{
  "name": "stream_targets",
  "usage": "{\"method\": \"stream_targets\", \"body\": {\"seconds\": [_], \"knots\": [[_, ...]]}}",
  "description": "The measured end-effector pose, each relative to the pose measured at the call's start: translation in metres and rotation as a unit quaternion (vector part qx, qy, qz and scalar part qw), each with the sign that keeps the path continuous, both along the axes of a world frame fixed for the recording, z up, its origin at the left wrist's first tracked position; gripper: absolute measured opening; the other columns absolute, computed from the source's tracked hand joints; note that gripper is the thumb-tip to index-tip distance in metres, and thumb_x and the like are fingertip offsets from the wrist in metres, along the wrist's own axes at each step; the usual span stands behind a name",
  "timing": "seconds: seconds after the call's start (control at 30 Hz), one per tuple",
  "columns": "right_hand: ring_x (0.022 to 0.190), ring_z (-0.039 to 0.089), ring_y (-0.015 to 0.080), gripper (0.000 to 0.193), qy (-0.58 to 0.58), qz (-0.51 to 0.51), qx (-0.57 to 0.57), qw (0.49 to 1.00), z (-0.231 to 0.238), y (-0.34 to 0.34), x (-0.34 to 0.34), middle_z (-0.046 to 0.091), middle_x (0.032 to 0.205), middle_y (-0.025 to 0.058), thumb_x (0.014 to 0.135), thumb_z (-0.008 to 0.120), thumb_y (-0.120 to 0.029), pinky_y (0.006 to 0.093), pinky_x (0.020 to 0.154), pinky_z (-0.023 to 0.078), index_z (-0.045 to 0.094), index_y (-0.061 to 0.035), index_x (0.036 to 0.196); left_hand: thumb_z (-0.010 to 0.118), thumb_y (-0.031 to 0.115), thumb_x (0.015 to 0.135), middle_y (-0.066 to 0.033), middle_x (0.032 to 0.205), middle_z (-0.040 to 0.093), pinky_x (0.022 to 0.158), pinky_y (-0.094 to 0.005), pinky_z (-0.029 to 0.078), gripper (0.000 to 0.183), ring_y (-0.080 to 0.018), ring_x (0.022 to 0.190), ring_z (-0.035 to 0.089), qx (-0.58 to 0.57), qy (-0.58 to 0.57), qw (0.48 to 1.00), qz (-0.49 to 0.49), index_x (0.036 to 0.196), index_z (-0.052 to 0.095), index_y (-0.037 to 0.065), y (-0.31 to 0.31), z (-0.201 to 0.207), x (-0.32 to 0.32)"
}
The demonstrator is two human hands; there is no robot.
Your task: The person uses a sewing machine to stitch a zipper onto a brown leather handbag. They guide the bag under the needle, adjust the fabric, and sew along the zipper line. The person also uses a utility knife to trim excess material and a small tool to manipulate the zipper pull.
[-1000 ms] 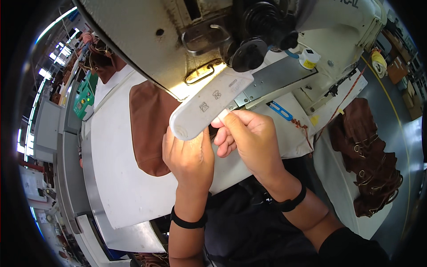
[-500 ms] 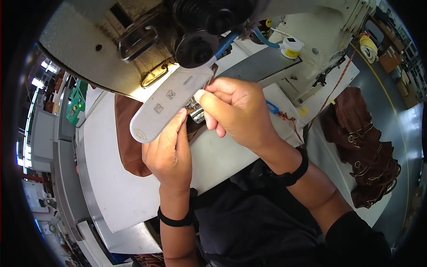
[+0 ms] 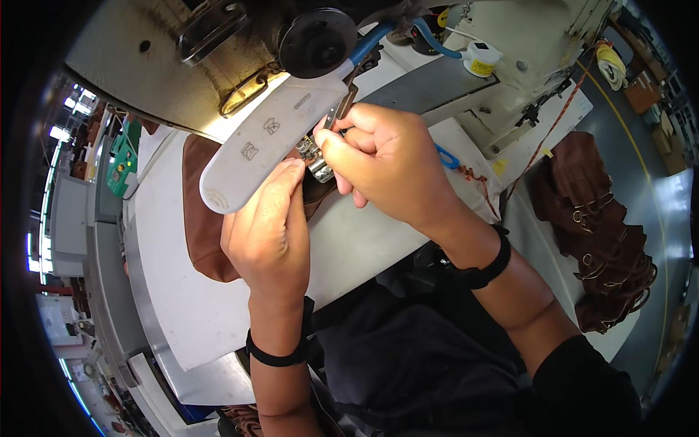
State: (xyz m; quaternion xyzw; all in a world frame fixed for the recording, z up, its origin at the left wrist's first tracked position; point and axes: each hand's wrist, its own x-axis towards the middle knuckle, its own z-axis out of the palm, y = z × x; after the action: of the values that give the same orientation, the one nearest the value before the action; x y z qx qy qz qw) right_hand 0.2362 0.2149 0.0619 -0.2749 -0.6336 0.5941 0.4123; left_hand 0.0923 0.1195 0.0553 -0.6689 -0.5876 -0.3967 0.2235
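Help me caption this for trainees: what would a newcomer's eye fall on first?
Probably the pale bar slanting across the middle, in front of the sewing machine. Along its lower right edge, the left hand and right hand are close together by small shiny metal parts. Off to the right lies a heap of brown pieces.

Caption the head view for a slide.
Left hand over a brown piece, right hand beside small metal parts, at a sewing machine.
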Motion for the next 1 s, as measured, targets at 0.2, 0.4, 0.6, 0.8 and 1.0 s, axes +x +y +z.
{"method": "stream_targets", "body": {"seconds": [0.2, 0.4, 0.6, 0.8, 1.0], "knots": [[0.048, 0.054, 0.0049, 0.015, -0.008, 0.008, -0.006, 1.000, -0.0006, 0.0003, 0.0007, 0.064, 0.059, 0.0016, 0.102, 0.065, -0.012, 0.0236, 0.047, 0.042, 0.071, 0.0015, 0.103, 0.075, -0.012, 0.084, -0.0138, 0.102, 0.079, 0.080, -0.0335, 0.057, 0.019, -0.0261, 0.090, 0.074, 0.009, -0.008, 1.000, 0.006, 0.101, 0.076, -0.003, 0.0008, -0.0055, 0.0040], [0.048, 0.054, 0.0051, 0.016, 0.001, 0.010, -0.012, 1.000, 0.0007, 0.0004, 0.0000, 0.064, 0.060, 0.0019, 0.102, 0.064, -0.012, 0.0237, 0.047, 0.042, 0.071, 0.0027, 0.102, 0.075, -0.012, 0.084, -0.0137, 0.100, 0.079, 0.077, -0.0335, 0.056, 0.019, -0.0255, 0.087, 0.073, 0.019, -0.001, 1.000, 0.011, 0.101, 0.076, -0.003, 0.0033, -0.0053, 0.0028], [0.048, 0.058, 0.0073, 0.024, 0.014, 0.012, -0.003, 1.000, -0.0028, 0.0024, 0.0004, 0.064, 0.058, 0.0040, 0.102, 0.065, -0.017, 0.0269, 0.045, 0.046, 0.066, 0.0041, 0.091, 0.075, -0.011, 0.084, -0.0138, 0.100, 0.079, 0.078, -0.0341, 0.055, 0.018, -0.0264, 0.087, 0.073, 0.020, 0.011, 1.000, 0.018, 0.100, 0.076, -0.003, 0.0041, -0.0055, 0.0047], [0.047, 0.053, 0.0052, 0.016, 0.016, 0.009, -0.010, 1.000, -0.0036, 0.0005, -0.0004, 0.064, 0.059, 0.0020, 0.101, 0.064, -0.012, 0.0242, 0.047, 0.042, 0.071, 0.0026, 0.101, 0.076, -0.011, 0.084, -0.0139, 0.100, 0.079, 0.079, -0.0339, 0.056, 0.018, -0.0263, 0.088, 0.073, 0.011, 0.002, 1.000, -0.001, 0.100, 0.076, -0.003, 0.0031, -0.0058, -0.0010], [0.047, 0.054, 0.0054, 0.017, 0.018, 0.006, -0.009, 1.000, -0.0004, 0.0015, 0.0009, 0.064, 0.058, 0.0020, 0.101, 0.064, -0.012, 0.0247, 0.046, 0.042, 0.071, 0.0031, 0.099, 0.075, -0.012, 0.085, -0.0143, 0.102, 0.079, 0.084, -0.0344, 0.057, 0.018, -0.0266, 0.091, 0.073, -0.012, -0.016, 1.000, -0.023, 0.101, 0.076, -0.004, 0.0043, 0.0018, -0.0022]]}}
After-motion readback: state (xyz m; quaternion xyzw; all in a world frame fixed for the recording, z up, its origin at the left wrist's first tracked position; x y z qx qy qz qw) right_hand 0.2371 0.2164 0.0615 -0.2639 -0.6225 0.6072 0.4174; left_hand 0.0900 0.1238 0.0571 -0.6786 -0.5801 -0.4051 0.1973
